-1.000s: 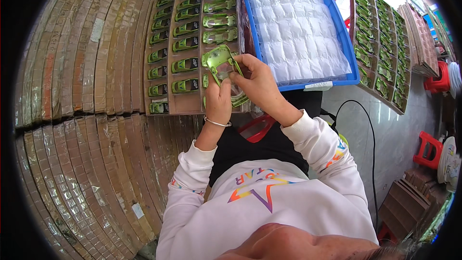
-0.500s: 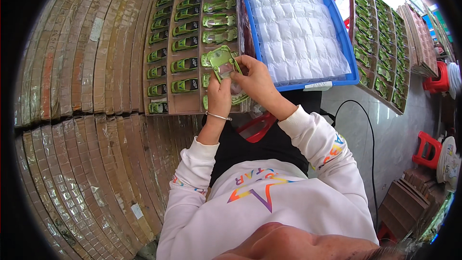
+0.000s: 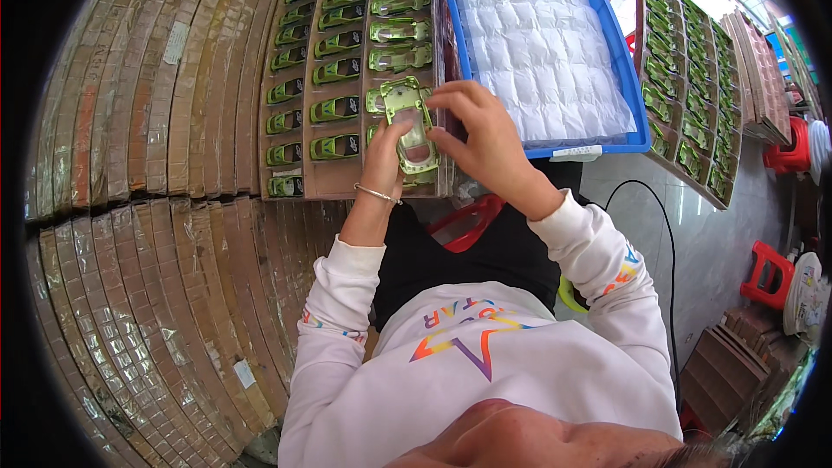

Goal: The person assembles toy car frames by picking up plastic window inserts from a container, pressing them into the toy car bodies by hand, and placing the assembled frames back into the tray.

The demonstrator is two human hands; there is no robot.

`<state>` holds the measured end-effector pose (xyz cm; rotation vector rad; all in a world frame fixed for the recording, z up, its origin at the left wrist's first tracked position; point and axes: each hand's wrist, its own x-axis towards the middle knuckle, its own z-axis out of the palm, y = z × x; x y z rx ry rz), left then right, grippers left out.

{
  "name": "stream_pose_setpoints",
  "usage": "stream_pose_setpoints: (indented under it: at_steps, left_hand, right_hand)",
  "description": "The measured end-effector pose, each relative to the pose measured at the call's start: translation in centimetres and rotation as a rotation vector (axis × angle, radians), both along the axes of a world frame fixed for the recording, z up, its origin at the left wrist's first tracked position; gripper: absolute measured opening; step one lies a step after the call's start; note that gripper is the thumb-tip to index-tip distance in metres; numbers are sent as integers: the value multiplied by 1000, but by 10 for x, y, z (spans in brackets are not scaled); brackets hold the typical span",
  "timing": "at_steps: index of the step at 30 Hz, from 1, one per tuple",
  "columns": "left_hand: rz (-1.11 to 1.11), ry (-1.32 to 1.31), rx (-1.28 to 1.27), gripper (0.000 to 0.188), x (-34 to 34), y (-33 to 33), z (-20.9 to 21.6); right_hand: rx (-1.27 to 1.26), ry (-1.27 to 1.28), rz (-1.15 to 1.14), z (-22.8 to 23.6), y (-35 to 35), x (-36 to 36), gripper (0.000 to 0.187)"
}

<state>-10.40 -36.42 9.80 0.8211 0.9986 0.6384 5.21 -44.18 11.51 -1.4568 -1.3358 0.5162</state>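
We've the green toy-car shell (image 3: 400,97) over the divided cardboard tray (image 3: 334,179), near R corner, hollow side up, prob. for viewing inside; L hand (image 3: 382,158) grips its edge, R hand (image 3: 487,137) spread alongside, contact unclear.

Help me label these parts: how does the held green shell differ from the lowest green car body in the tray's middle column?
The held green shell is in the left hand; the green car body lies in the tray. The shell runs lengthwise toward the person, while the car body lies crosswise. The shell shows a pale middle; the car body shows a black panel. Both are mainly green.
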Motion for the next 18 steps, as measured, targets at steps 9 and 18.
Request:
stream_pose_setpoints:
  at_steps: [9, 18]
  left_hand:
    - [61, 0, 80, 39, 9, 1, -6]
    - [66, 38, 145, 54, 7, 1, -3]
  right_hand:
    - [88, -678, 204, 19, -3, -5, 15]
    - [91, -849, 297, 15, -2, -2, 11]
